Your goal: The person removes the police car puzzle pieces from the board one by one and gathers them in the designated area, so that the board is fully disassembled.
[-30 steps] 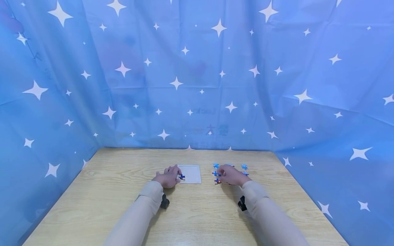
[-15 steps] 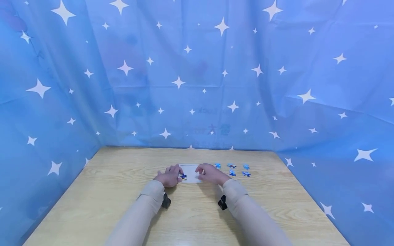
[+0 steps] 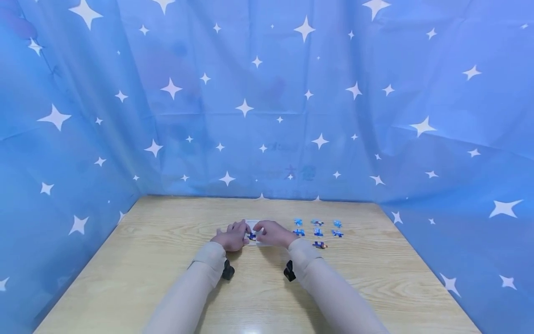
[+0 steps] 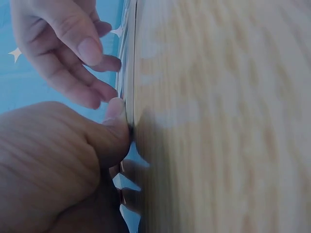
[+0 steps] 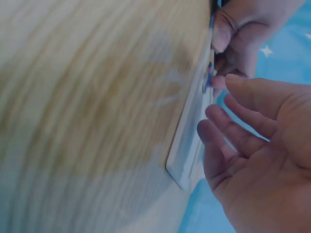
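Observation:
A thin white jigsaw tray lies flat on the table, mostly covered by both hands in the head view. At its left end my left hand steadies it, thumb at the near edge and fingers curled beyond. A dark blue puzzle piece sits inside the tray between my hands. My right hand is over the tray's right part, thumb and index close together beside a small blue-and-red piece edge in the right wrist view. The other right fingers hang loosely curved. The right hand's piece is largely hidden.
Several loose puzzle pieces lie in rows right of the tray, among them a blue piece and a darker one nearest me. The wooden table ends at a blue star-patterned curtain behind and at the sides.
My right hand has moved left from the loose pieces to the tray, and the red-and-blue piece at the near left of the rows is gone. The left hand stays; the view shifts slightly.

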`<action>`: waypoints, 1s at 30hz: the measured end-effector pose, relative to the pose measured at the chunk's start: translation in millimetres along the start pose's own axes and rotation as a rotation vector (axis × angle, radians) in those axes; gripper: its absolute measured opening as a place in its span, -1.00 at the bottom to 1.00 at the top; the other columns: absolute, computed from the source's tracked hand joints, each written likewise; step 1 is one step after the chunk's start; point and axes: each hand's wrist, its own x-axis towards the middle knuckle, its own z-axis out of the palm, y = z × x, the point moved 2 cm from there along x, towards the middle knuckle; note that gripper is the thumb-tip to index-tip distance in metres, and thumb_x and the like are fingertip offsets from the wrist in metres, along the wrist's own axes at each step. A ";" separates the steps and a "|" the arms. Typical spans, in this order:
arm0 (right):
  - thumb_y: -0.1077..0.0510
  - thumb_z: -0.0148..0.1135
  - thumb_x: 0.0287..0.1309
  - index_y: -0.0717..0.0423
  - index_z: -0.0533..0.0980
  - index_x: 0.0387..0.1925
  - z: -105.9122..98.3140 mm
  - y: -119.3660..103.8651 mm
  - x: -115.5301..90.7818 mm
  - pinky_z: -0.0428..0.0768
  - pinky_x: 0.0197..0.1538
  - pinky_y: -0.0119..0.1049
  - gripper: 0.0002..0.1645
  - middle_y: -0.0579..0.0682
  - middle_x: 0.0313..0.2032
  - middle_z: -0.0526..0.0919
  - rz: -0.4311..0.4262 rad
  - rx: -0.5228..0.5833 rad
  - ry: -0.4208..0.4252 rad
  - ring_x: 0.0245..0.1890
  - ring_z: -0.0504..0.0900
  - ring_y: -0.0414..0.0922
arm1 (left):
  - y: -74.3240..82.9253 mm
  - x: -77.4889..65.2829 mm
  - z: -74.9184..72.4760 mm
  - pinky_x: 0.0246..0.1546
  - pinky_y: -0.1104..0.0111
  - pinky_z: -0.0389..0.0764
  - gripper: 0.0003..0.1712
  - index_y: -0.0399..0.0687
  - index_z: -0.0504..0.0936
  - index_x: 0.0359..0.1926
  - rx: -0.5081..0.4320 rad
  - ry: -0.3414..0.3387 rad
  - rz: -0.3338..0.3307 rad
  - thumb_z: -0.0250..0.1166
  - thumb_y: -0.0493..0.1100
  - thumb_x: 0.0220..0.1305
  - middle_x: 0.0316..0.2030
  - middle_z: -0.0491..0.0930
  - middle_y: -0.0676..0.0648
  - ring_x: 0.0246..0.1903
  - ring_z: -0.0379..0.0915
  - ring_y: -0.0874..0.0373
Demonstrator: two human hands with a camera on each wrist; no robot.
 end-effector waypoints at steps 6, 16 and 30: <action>0.30 0.18 0.38 0.22 0.53 0.20 1.1 -4.7 1.9 0.60 0.10 -0.07 -0.62 0.08 0.03 0.65 -0.027 -0.031 0.000 -0.02 0.64 -0.02 | 6.8 -6.4 -6.6 0.31 -0.48 -0.36 -0.89 0.20 0.34 0.01 0.004 -0.015 0.005 0.07 -0.05 0.55 0.61 -0.15 -0.16 0.54 -0.18 -0.19; 0.41 0.21 0.28 0.35 0.57 0.15 6.6 -12.3 1.7 0.63 -0.03 -0.16 -0.60 0.15 -0.08 0.69 -0.095 -0.018 0.015 -0.16 0.63 -0.11 | 5.1 -8.2 -4.9 0.32 -0.46 -0.39 -0.80 0.14 0.33 0.11 0.018 -0.020 -0.013 0.02 -0.01 0.57 0.60 -0.13 -0.16 0.55 -0.22 -0.18; 0.56 0.24 0.12 0.35 0.68 0.01 11.0 -15.0 5.3 0.29 -0.43 -0.42 -0.59 -0.20 -0.72 0.23 -0.126 -0.007 0.054 -0.67 0.10 -0.24 | 0.2 -0.9 0.8 0.34 -0.44 -0.38 -0.44 -0.04 0.19 0.44 0.004 0.006 -0.022 0.05 0.02 0.57 0.54 0.02 -0.18 0.53 -0.13 -0.15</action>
